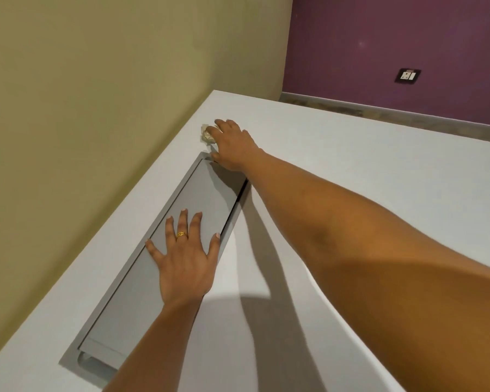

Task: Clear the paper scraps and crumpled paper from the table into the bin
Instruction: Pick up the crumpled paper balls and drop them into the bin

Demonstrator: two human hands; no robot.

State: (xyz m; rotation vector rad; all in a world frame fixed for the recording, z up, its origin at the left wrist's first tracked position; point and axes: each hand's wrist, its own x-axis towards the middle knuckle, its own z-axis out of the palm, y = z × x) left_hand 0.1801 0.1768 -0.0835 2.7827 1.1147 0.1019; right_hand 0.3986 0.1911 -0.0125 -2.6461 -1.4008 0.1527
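Observation:
A small crumpled paper ball (205, 133), pale beige, lies on the white table (351, 171) near its far left edge by the wall. My right hand (232, 144) reaches out over it, fingers curled around and touching the paper, which is partly hidden under them. Whether it is lifted off the table I cannot tell. My left hand (183, 254) lies flat with fingers spread on the grey hatch lid, holding nothing. No bin is in view.
A long grey cable hatch (198, 199) is set into the table along the olive wall (96, 108). A purple wall with a black socket plate (408, 76) stands beyond the table's far edge.

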